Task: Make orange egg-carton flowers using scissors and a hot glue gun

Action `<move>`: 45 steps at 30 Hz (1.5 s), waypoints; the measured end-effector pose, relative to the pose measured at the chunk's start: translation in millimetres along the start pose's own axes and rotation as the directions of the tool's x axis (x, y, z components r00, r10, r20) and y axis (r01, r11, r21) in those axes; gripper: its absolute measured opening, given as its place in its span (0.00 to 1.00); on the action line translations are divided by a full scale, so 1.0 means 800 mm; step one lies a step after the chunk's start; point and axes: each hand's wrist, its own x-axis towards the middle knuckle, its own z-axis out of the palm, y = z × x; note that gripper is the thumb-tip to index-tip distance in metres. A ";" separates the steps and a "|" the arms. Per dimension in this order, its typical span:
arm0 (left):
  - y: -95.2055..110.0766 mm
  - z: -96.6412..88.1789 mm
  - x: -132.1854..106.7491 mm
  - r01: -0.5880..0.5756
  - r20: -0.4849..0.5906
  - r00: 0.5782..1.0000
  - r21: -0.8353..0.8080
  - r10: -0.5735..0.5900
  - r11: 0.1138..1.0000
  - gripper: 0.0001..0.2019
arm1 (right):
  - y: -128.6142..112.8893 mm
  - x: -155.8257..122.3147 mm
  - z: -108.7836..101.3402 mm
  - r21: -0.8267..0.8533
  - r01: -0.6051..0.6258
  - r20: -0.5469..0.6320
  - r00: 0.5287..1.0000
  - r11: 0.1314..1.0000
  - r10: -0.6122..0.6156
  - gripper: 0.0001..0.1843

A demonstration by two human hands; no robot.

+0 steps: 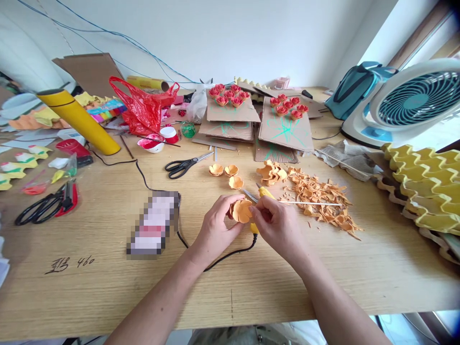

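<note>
My left hand (217, 225) holds an orange flower cup (242, 211), apparently moulded egg-carton pulp, between thumb and fingers. A darker reddish edge shows behind its petals. At the cup's right edge, my right hand (280, 223) is closed in a pinch; what lies between its fingers is hidden. A thin silver blade or tip (250, 195) shows just beyond these fingers. Behind and under the right hand is a yellow glue gun (265, 192) with a black cord and a white glue stick (312, 203) out the back. Three loose orange cups (236, 182) sit just beyond.
Stacked orange cups (271, 172) and orange scraps (323, 196) lie to the right, near yellow egg trays (427, 191) and a fan (413, 105). Black-handled scissors (181, 166) and a pixelated phone (154, 224) are left. Red flowers (230, 95) stand on cardboard (230, 114) behind.
</note>
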 end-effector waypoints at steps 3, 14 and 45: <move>0.000 0.001 0.000 -0.001 0.004 1.000 -0.002 0.001 1.000 0.23 | -0.001 0.001 0.002 -0.028 0.002 -0.007 1.000 1.000 -0.003 0.13; -0.003 0.003 -0.002 0.038 0.021 0.999 -0.049 -0.037 0.998 0.22 | 0.003 0.000 0.010 -0.142 0.008 -0.036 0.999 0.990 -0.013 0.13; 0.000 0.004 0.002 0.356 0.084 0.935 -0.205 -0.346 0.912 0.12 | -0.005 -0.002 0.007 0.147 0.061 0.040 0.997 0.987 -0.067 0.05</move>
